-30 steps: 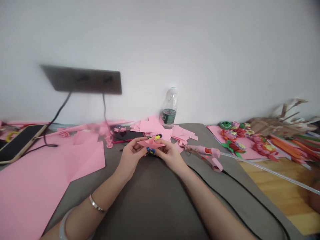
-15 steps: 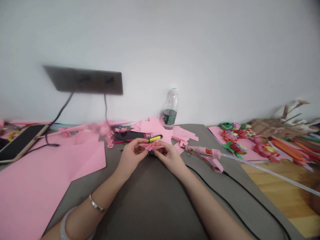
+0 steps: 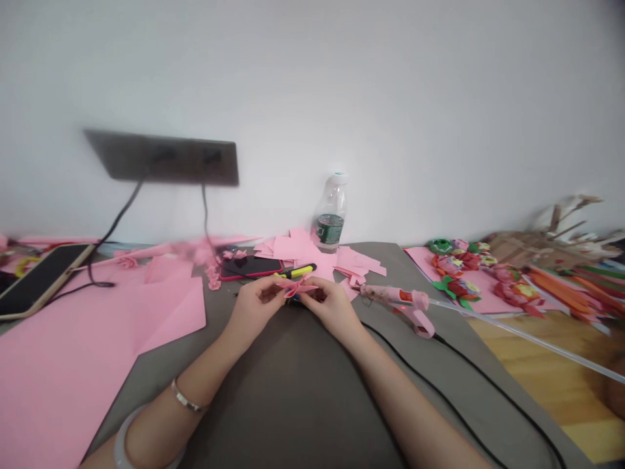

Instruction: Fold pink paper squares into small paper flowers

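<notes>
A small folded pink paper piece (image 3: 295, 286), with pointed petal-like flaps, is held up between my two hands above the grey tabletop. My left hand (image 3: 258, 305) pinches its left side with thumb and fingers. On the other side, my right hand (image 3: 334, 307) pinches it the same way. Just beyond the fingers lie a yellow and black cutter (image 3: 301, 271) and a phone with a pink edge (image 3: 251, 266). A pink hot glue gun (image 3: 398, 301) rests right of my right hand, a clear glue stick (image 3: 517, 337) sticking out of its back.
Large pink paper sheets (image 3: 97, 345) cover the left, beside another phone (image 3: 41, 280). Cut pink paper pieces (image 3: 288, 247) surround a water bottle (image 3: 332, 215) by the wall. Paper flowers (image 3: 459, 273) and coloured strips (image 3: 566, 293) lie right. A black cable (image 3: 481, 371) crosses the table.
The flaps of the pink paper piece look slightly turned and more spread between my fingers. Both hands stay in nearly the same place, and the view has shifted very slightly.
</notes>
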Action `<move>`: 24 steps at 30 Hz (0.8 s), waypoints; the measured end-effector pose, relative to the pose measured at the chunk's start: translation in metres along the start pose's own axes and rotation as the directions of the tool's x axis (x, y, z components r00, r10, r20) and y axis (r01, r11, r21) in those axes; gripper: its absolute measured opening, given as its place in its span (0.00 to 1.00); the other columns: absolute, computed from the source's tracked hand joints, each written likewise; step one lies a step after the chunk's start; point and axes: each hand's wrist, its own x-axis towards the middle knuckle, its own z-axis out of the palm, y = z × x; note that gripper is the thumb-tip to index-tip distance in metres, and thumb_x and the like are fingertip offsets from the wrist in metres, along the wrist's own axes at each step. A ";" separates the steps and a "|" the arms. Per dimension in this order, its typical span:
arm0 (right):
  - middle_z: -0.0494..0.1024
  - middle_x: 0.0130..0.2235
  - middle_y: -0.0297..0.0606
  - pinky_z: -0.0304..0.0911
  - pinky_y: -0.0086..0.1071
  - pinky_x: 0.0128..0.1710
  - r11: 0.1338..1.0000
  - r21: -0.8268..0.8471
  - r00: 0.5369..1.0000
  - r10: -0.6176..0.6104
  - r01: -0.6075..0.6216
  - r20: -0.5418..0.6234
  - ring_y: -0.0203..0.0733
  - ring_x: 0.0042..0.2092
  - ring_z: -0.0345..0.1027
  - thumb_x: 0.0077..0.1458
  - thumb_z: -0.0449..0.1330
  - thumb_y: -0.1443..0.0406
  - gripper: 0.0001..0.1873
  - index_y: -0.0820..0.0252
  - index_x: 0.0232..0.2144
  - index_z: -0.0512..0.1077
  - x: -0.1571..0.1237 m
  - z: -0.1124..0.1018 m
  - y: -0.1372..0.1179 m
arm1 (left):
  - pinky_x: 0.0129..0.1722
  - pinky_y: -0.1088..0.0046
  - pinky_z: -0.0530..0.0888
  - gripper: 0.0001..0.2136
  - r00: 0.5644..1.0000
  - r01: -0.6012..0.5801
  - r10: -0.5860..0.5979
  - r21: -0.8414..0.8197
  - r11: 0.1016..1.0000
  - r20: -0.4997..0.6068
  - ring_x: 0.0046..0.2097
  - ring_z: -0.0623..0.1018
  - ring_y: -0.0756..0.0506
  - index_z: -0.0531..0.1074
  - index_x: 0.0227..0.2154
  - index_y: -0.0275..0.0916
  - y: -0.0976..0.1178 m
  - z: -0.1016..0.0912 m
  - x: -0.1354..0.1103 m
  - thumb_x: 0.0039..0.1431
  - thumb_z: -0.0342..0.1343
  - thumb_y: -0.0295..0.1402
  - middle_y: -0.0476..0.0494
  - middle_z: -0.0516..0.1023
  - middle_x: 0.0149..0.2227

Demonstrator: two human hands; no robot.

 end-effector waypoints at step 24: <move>0.77 0.30 0.34 0.68 0.32 0.37 0.903 0.418 0.993 0.069 -0.101 0.091 0.36 0.32 0.71 0.48 0.69 0.53 0.16 0.58 0.31 0.73 0.003 -0.006 0.000 | 0.36 0.71 0.75 0.09 0.988 0.133 -0.145 -0.193 0.972 -0.048 0.38 0.80 0.43 0.81 0.32 0.37 0.002 0.006 0.000 0.46 0.66 0.33 0.41 0.84 0.37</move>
